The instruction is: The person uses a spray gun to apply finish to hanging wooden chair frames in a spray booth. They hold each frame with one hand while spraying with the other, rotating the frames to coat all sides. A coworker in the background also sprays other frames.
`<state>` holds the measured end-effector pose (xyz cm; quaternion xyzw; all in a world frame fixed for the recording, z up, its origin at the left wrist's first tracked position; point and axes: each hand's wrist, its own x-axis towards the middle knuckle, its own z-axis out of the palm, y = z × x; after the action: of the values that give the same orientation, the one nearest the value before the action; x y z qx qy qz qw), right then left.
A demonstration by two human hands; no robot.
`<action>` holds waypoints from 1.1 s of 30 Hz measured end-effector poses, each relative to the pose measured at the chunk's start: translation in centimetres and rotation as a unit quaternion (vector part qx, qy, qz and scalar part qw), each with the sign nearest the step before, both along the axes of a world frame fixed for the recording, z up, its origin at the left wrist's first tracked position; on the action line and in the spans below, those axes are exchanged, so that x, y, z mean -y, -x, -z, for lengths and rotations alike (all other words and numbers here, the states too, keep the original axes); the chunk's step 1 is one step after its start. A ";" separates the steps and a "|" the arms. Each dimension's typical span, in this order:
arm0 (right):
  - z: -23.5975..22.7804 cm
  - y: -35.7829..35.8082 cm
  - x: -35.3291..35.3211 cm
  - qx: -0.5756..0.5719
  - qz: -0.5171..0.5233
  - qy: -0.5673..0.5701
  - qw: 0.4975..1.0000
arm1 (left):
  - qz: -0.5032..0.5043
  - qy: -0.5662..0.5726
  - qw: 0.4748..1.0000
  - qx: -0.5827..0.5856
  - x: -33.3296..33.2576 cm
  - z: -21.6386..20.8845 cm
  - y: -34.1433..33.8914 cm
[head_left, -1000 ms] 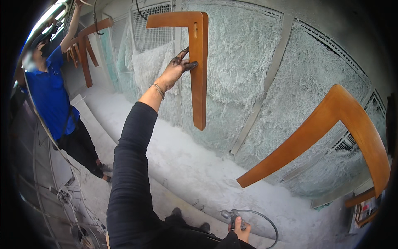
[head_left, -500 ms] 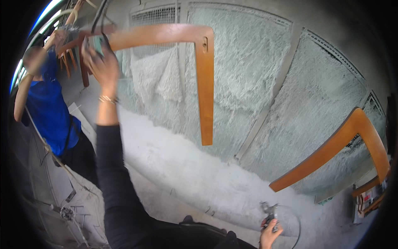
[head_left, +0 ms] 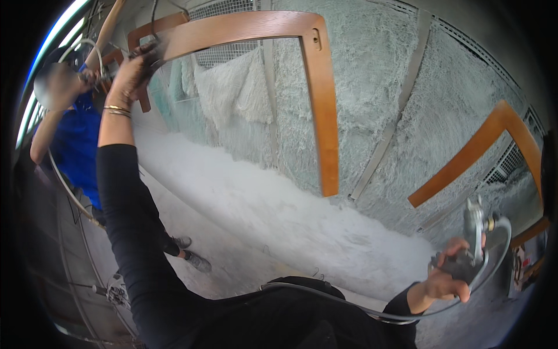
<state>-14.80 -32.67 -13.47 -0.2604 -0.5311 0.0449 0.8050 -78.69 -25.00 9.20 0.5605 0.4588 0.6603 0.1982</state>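
An L-shaped brown wooden chair part (head_left: 321, 116) hangs ahead of me, its long bar running left and one leg pointing down. My left hand (head_left: 135, 72) is raised at the bar's left end, fingers closed around it beside a dark hanging cord; the fingertips are partly hidden. Low on the right, my right hand (head_left: 450, 276) is wrapped around the dark handle of a metal spray gun (head_left: 475, 224). The gun's nozzle end points upward, and a grey hose (head_left: 504, 256) loops from it across the front of my body.
Another angled wooden part (head_left: 465, 156) hangs at the right. Fibrous pale filter panels (head_left: 360, 75) line the wall, with white powdery residue (head_left: 261, 198) along the floor. At the left stands a person in a blue shirt (head_left: 81, 148), near a further wooden part (head_left: 157, 29).
My right hand has lifted the spray gun up and to the right. My left hand has closed on the wooden part's end, and that part appears higher and further right in view.
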 end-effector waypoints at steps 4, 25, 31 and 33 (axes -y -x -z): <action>-1.9 2.6 -1.0 0.104 -0.091 -0.042 0.990 | 0.019 -0.075 0.996 0.054 -4.2 3.2 -4.8; -6.8 7.1 -5.9 0.318 -0.198 -0.082 0.923 | -0.056 -0.109 0.992 0.013 -9.7 3.5 -9.1; -7.4 3.4 -6.7 0.136 -0.031 0.111 0.984 | -0.072 -0.103 0.992 0.013 -10.3 2.6 -6.7; -7.4 2.8 -6.8 0.103 -0.021 0.122 0.987 | -0.067 -0.109 0.992 0.009 -10.5 2.2 -5.9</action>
<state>-17.62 -25.84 -6.02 -0.3491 -0.6069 0.0990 0.7071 -72.75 -14.50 6.95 0.5411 0.4189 0.7229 0.0957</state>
